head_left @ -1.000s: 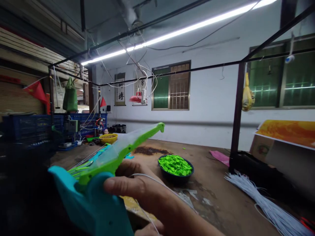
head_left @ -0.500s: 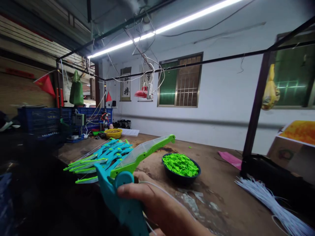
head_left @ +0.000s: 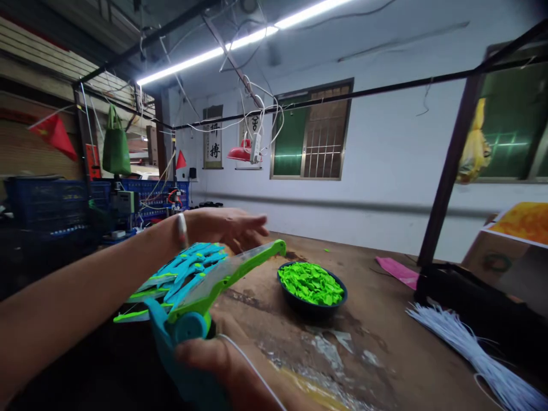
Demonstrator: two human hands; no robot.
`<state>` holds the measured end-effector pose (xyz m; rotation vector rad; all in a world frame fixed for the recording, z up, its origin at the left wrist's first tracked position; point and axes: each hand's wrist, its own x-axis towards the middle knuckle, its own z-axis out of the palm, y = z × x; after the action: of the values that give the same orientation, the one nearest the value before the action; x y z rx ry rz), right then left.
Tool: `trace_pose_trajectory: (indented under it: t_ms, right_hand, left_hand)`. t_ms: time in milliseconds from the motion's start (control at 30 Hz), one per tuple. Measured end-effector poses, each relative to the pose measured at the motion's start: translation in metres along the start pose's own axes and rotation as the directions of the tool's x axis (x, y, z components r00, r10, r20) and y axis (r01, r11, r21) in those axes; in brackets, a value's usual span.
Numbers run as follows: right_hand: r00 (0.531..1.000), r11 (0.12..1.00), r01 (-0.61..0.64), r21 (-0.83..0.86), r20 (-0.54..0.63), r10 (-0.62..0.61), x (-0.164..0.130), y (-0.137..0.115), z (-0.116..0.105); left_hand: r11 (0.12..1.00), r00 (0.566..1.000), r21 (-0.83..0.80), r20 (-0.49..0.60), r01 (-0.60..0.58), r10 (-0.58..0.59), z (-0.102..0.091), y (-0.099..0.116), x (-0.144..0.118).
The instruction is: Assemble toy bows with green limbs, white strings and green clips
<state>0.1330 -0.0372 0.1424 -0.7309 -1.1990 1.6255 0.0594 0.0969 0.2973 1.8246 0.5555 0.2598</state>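
My right hand (head_left: 240,354) is wrapped round a turquoise plastic piece with a lime green arm (head_left: 226,279) and a clear sheet along the arm. Its thumb presses beside the round turquoise hub (head_left: 191,326). A thin white cord (head_left: 252,368) runs over that hand. Reaching in from the left, my left hand (head_left: 229,225) hovers above the far part of the arm, fingers stretched out, slightly blurred, nothing seen in them. Behind it, partly hidden by the forearm, lies a pile of similar turquoise and green pieces (head_left: 192,265). Small lime green plastic parts (head_left: 310,282) fill a dark bowl (head_left: 314,310).
A bundle of white strands (head_left: 466,348) lies at the table's right, near a black bag (head_left: 458,294) and a pink sheet (head_left: 397,272). A dark frame post (head_left: 445,182) rises there. Overhead hang a red lamp (head_left: 240,153) and loose cables.
My left arm has come into view from the left and reaches over the pile. My right hand and the held piece have shifted a little left and down in view.
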Motion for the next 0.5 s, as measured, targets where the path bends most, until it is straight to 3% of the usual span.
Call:
trace_pose_trajectory:
  t_ms: [100,167,267,367,433,500]
  right_hand:
    - [0.999,1.000,-0.004,0.028,-0.035,0.005,0.008,0.009,0.000]
    - [1.000,1.000,-0.009,0.019,-0.020,0.009,0.011,0.012,-0.004]
    - [0.999,0.999,0.038,-0.021,0.006,-0.038,0.015,0.009,-0.016]
    - [0.998,0.991,0.057,-0.121,0.003,-0.057,0.018,0.006,-0.027]
    - [1.000,0.985,0.014,-0.173,0.030,-0.009,0.019,0.008,-0.032]
    - [0.998,0.979,-0.021,-0.203,0.058,0.033,0.018,0.015,-0.037]
  left_hand:
    - [0.997,0.995,0.078,0.089,0.026,-0.033,0.029,0.005,0.020]
    - [1.000,1.000,0.017,0.016,-0.010,0.010,0.037,-0.004,0.025]
    - [0.973,0.962,-0.128,-0.218,-0.193,0.162,0.024,-0.021,0.017]
    - [0.896,0.869,-0.240,-0.429,-0.374,0.248,0.002,-0.036,-0.002]
    - [0.858,0.821,-0.268,-0.509,-0.437,0.259,-0.005,-0.047,-0.010]
    - [0.850,0.800,-0.277,-0.549,-0.447,0.242,-0.006,-0.059,-0.014]
